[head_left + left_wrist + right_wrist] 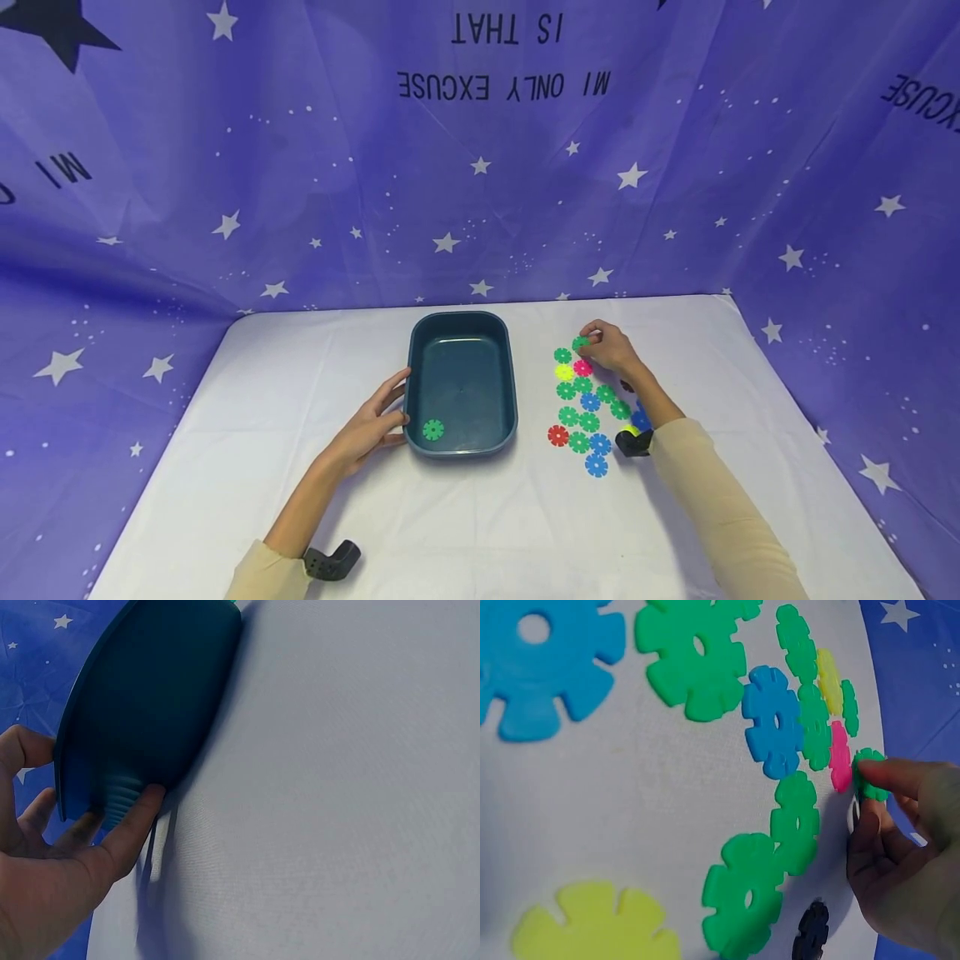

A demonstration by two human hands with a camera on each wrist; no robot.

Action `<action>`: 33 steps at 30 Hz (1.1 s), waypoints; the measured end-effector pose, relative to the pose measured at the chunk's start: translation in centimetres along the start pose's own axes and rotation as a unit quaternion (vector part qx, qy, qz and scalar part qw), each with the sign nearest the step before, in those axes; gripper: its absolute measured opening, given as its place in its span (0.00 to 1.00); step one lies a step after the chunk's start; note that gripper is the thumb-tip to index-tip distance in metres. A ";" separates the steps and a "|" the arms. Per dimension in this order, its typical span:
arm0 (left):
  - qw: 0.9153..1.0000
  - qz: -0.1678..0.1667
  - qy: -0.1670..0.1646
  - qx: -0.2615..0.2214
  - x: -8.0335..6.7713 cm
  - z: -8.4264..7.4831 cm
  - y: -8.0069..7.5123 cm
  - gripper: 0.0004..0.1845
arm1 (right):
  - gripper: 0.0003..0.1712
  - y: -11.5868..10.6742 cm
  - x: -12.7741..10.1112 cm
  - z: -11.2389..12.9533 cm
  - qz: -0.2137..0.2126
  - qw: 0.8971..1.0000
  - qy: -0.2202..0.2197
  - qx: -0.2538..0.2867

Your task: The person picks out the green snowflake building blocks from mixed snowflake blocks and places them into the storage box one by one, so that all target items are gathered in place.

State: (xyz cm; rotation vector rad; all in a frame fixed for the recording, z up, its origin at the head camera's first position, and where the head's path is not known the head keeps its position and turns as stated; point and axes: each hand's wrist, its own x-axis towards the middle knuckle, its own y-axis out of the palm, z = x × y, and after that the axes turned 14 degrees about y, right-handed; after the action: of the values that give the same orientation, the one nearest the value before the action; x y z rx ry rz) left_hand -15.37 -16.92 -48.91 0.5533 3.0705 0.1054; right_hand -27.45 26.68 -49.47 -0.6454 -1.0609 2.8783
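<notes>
cream sleeves frame the bottom of the head view. left hand [371,427] rests against the near left corner of the dark teal tray [462,329], thumb and fingers curled round its rim, a holding grip. one green disc [432,430] lies inside the tray by that corner. right hand [611,347] pinches a green notched disc [580,342] at the far end of the scattered coloured discs [588,402] on the white table [262,392], right of the tray.
</notes>
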 end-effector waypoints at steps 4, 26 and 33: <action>1.000 0.000 0.000 -0.001 0.0 0.0 0.0 0.44 | 0.16 -0.1 -0.2 0.0 -0.003 1.000 0.001 0.018; 1.000 -0.003 -0.001 0.002 0.0 0.0 0.1 0.44 | 0.14 4.1 -7.2 7.9 0.127 0.974 -0.103 0.155; 1.000 -0.004 -0.001 0.004 0.0 0.0 0.2 0.44 | 0.13 7.0 -8.9 10.1 0.190 0.959 -0.134 0.164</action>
State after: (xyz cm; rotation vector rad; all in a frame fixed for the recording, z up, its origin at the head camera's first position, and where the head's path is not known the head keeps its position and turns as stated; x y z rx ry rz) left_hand -15.28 -16.77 -48.89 0.5409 3.0719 0.0937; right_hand -22.18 13.67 -43.53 -0.4946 -0.4812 3.4407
